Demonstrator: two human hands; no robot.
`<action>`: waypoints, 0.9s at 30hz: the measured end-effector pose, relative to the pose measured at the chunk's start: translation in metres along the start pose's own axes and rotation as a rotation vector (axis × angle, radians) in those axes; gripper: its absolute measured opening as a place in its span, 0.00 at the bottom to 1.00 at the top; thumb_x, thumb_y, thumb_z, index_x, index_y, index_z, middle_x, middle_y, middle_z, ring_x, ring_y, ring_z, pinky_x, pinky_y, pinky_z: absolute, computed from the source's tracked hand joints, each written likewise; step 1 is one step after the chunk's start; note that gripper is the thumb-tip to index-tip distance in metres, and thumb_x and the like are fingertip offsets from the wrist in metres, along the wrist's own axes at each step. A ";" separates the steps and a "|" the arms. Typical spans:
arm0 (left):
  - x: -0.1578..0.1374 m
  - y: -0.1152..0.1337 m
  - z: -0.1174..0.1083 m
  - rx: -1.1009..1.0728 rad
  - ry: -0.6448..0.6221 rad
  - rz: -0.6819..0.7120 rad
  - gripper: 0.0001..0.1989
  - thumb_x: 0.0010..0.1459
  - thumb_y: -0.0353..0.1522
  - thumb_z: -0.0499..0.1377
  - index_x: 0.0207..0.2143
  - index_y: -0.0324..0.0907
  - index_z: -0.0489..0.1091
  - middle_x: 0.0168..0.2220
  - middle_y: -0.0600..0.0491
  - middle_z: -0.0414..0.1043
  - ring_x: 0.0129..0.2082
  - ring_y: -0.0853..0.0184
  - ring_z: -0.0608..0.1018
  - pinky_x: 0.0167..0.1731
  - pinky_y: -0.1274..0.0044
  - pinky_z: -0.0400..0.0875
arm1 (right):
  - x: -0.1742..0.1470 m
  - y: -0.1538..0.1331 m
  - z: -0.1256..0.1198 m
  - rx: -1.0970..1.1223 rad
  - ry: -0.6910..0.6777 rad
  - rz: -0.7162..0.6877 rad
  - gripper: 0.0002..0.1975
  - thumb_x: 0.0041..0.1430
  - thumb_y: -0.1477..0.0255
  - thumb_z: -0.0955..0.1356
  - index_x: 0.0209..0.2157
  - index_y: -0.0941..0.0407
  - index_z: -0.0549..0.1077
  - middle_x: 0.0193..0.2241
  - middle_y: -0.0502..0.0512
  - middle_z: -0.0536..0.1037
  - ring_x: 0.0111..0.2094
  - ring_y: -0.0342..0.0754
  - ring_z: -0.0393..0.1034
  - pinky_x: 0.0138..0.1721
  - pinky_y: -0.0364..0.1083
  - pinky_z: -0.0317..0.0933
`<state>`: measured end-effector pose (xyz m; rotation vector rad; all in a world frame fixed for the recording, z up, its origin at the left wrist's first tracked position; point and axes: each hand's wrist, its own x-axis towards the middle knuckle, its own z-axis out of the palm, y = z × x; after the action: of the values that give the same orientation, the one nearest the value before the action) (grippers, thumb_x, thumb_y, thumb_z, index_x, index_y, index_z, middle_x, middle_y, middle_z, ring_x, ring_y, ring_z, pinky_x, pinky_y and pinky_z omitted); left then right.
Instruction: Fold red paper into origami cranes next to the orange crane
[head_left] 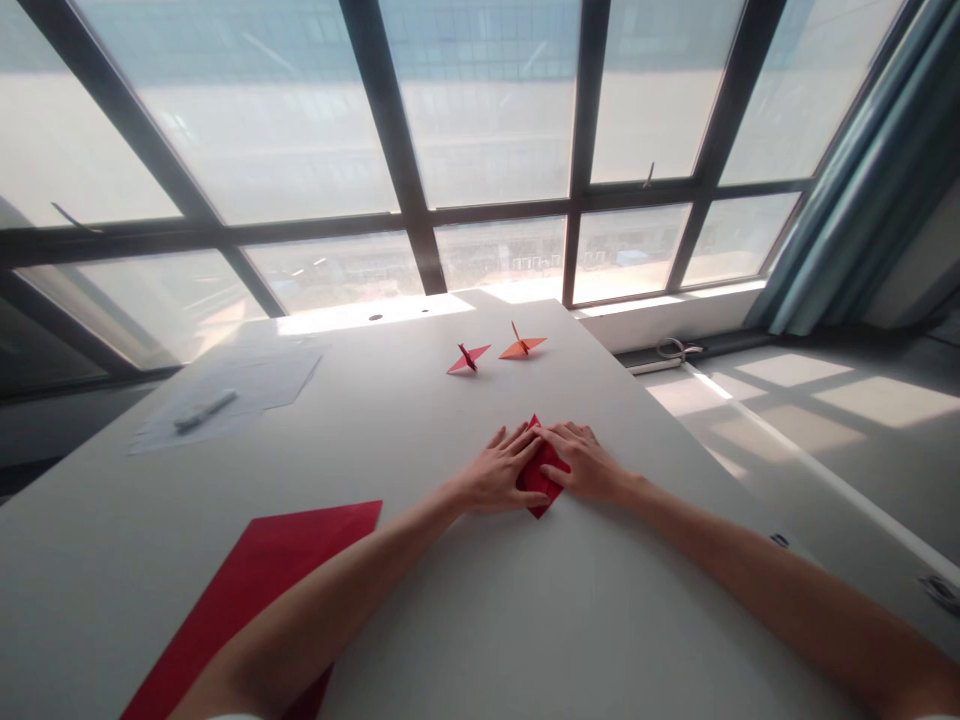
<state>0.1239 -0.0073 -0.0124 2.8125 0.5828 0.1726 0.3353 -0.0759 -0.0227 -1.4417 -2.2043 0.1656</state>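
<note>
A small folded piece of red paper [541,480], diamond-shaped, lies on the white table with one corner pointing away from me. My left hand [499,470] rests on its left side, fingers stretched out and thumb near the lower corner. From the right, my right hand [585,460] lies over the paper's other side, fingers extended and thumb on the surface. The fingertips of both hands meet near the upper corner and hide part of the paper. Beyond them stand two folded paper cranes, a red crane [469,360] and an orange crane [523,346].
A large red sheet [277,570] lies at the left front, partly under my left forearm. White papers [277,385] with a whitish, blurred stick-like object [205,411] are at the back left. The table's [420,430] far end meets large windows; a curtain [847,190] hangs right.
</note>
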 end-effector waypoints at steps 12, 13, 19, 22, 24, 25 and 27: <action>0.002 -0.012 -0.001 -0.111 0.291 0.005 0.24 0.65 0.37 0.54 0.62 0.47 0.62 0.64 0.49 0.62 0.65 0.58 0.62 0.64 0.64 0.57 | 0.001 0.011 0.002 0.069 0.005 -0.037 0.36 0.59 0.67 0.69 0.66 0.53 0.54 0.58 0.61 0.69 0.59 0.56 0.61 0.59 0.55 0.51; 0.002 -0.013 0.000 -0.094 0.263 0.030 0.24 0.64 0.38 0.55 0.63 0.46 0.62 0.64 0.49 0.61 0.66 0.57 0.61 0.65 0.63 0.56 | 0.001 0.012 0.002 0.071 0.012 -0.039 0.35 0.59 0.67 0.69 0.66 0.52 0.55 0.58 0.60 0.69 0.58 0.56 0.62 0.58 0.55 0.52; 0.002 -0.013 0.003 -0.022 0.211 0.014 0.27 0.65 0.41 0.54 0.64 0.46 0.58 0.65 0.47 0.59 0.66 0.57 0.59 0.66 0.63 0.53 | 0.001 0.017 -0.001 0.022 0.075 -0.038 0.13 0.57 0.67 0.72 0.45 0.51 0.76 0.49 0.57 0.74 0.51 0.55 0.65 0.54 0.55 0.57; 0.001 -0.011 0.002 -0.013 0.209 0.019 0.26 0.66 0.41 0.52 0.65 0.46 0.57 0.66 0.48 0.57 0.68 0.58 0.56 0.66 0.63 0.52 | 0.002 0.017 -0.002 0.008 0.073 -0.066 0.05 0.59 0.67 0.71 0.38 0.50 0.78 0.45 0.55 0.75 0.49 0.54 0.66 0.53 0.55 0.57; 0.001 -0.010 0.001 -0.002 0.188 0.038 0.27 0.67 0.40 0.51 0.66 0.46 0.55 0.68 0.48 0.53 0.69 0.59 0.54 0.66 0.63 0.51 | 0.002 0.017 -0.002 0.002 0.074 -0.067 0.06 0.60 0.67 0.71 0.39 0.49 0.79 0.43 0.55 0.76 0.49 0.54 0.65 0.52 0.55 0.56; 0.001 -0.009 0.000 0.002 0.168 0.047 0.28 0.67 0.41 0.51 0.67 0.47 0.53 0.68 0.49 0.52 0.69 0.59 0.54 0.67 0.63 0.50 | 0.002 0.017 -0.002 -0.001 0.077 -0.064 0.06 0.60 0.67 0.71 0.40 0.50 0.79 0.43 0.55 0.76 0.49 0.54 0.65 0.52 0.55 0.56; 0.001 -0.009 0.001 0.008 0.125 0.051 0.28 0.67 0.41 0.51 0.67 0.48 0.52 0.68 0.50 0.52 0.68 0.60 0.54 0.67 0.64 0.48 | 0.002 0.017 -0.001 0.000 0.087 -0.064 0.07 0.59 0.68 0.71 0.41 0.50 0.78 0.43 0.55 0.76 0.49 0.54 0.65 0.52 0.54 0.57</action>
<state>0.1217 0.0014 -0.0156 2.8411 0.5392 0.3586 0.3493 -0.0666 -0.0276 -1.3509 -2.1763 0.0791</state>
